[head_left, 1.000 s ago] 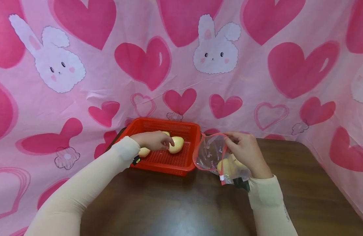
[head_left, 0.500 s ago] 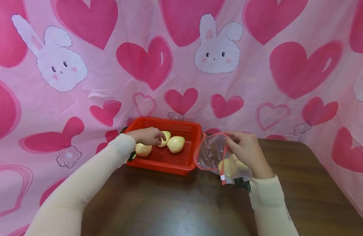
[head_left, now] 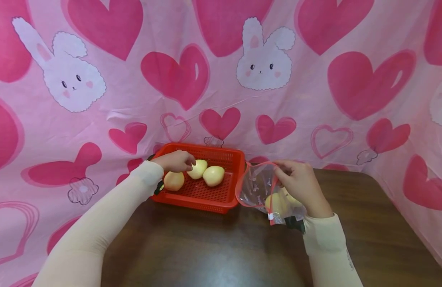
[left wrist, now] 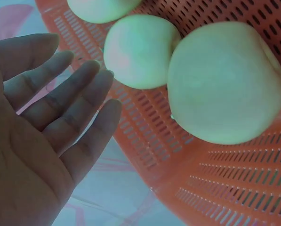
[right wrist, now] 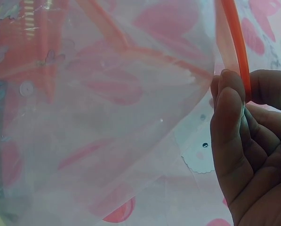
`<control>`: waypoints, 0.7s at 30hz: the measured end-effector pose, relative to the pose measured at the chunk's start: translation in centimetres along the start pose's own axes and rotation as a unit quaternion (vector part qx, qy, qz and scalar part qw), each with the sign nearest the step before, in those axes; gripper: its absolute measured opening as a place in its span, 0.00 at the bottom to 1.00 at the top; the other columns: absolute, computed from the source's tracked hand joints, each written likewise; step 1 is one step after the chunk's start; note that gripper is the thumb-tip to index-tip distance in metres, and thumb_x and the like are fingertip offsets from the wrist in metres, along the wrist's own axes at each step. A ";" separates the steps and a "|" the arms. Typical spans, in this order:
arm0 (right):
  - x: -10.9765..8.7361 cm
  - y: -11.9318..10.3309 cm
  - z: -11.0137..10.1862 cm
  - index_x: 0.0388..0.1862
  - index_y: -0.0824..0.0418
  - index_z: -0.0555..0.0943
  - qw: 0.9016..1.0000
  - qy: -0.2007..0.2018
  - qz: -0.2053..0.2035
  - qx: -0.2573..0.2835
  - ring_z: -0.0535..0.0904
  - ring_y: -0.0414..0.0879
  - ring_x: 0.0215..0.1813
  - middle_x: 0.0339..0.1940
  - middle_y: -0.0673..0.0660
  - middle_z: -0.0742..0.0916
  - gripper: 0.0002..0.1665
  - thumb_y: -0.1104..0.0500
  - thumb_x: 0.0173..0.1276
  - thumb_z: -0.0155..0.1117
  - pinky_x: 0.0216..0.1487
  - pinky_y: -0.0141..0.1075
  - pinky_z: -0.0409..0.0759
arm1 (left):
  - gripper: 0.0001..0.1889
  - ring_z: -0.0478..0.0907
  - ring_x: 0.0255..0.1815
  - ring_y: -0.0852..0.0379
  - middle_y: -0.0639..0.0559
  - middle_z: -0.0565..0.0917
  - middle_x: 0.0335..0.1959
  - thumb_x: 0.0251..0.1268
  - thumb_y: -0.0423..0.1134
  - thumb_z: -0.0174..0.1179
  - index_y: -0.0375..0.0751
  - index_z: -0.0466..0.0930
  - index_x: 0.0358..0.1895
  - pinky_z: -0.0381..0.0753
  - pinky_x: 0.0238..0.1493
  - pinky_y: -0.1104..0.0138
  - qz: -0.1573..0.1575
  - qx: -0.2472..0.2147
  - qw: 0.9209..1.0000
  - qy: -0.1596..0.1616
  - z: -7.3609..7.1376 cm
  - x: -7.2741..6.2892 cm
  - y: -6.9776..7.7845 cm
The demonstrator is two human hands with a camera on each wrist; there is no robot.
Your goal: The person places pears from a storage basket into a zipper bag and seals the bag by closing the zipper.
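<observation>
Three pale yellow apples sit in a red plastic basket [head_left: 197,204]: a left apple [head_left: 174,181], a middle apple [head_left: 197,169] and a right apple [head_left: 214,176]. My left hand [head_left: 176,161] hovers over the basket's left part, holding nothing. In the left wrist view its fingers are extended, apart from the nearest large apple [left wrist: 227,82]. With thumb and fingers, my right hand [head_left: 300,184] pinches the red-edged mouth of a clear zip bag [head_left: 255,185]. The bag's mouth gapes toward the basket. Yellow fruit [head_left: 277,203] shows inside it, partly hidden by the hand.
Basket and bag stand on a dark brown wooden table [head_left: 206,243]. The bag lies close against the basket's right side. Behind the table hangs a pink cloth [head_left: 221,93] with hearts and rabbits.
My left hand has drawn back leftward from the right apple, past the middle one, uncovering both. The right hand and the bag have stayed put.
</observation>
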State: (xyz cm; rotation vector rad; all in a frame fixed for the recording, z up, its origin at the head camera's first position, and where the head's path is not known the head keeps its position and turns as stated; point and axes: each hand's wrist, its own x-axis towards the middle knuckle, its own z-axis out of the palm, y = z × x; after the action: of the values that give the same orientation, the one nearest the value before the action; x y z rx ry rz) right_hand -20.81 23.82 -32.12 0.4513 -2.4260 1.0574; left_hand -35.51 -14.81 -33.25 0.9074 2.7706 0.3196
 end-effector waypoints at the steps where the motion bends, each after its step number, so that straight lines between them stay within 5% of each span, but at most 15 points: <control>1: 0.0 0.0 0.0 0.49 0.63 0.86 1.000 -0.001 0.001 0.000 0.81 0.40 0.22 0.29 0.53 0.88 0.13 0.61 0.67 0.64 0.27 0.33 0.81 | 0.14 0.78 0.47 0.52 0.51 0.83 0.46 0.67 0.39 0.61 0.40 0.82 0.53 0.77 0.52 0.57 -0.004 0.002 1.000 -0.001 0.0 0.1 -0.2; 21: 0.0 0.0 -0.1 0.50 0.63 0.85 1.000 -0.008 0.013 0.007 0.81 0.41 0.23 0.30 0.55 0.88 0.14 0.61 0.67 0.64 0.28 0.33 0.81 | 0.22 0.76 0.53 0.45 0.43 0.82 0.51 0.62 0.47 0.65 0.36 0.81 0.54 0.75 0.55 0.51 -0.090 0.049 0.994 -0.026 -0.1 1.0 -1.9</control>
State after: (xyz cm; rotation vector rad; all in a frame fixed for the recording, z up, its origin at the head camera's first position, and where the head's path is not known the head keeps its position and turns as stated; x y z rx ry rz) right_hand -20.72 23.89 -32.03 0.4352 -2.4471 1.0875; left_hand -37.41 -15.70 -33.79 0.6700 2.8142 0.1303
